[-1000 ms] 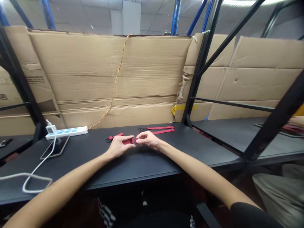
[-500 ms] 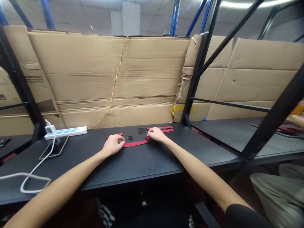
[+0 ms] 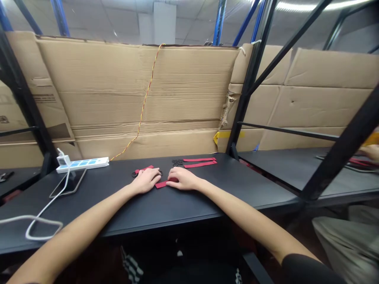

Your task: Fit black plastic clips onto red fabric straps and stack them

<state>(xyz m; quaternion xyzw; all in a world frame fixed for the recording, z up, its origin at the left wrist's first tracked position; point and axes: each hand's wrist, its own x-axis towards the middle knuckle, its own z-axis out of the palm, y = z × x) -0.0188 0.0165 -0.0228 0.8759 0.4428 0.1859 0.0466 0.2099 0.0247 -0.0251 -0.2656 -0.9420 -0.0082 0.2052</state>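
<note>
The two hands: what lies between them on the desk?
A red strap lies between the left hand and the right hand, partly under the right, as the head view shows.

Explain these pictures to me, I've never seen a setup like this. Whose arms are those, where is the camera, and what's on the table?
There's no machine here. These are a person's own bare arms, filmed by a camera worn on their head, looking forward and down, so every picture comes from that one view. On the black table, the left hand and right hand rest at either end of a red fabric strap. I can't tell if they are gripping it. Beyond them lie two more red straps and small black buckles. To the left sit a white power strip and a phone. Another person's hand shows at far right.
</note>
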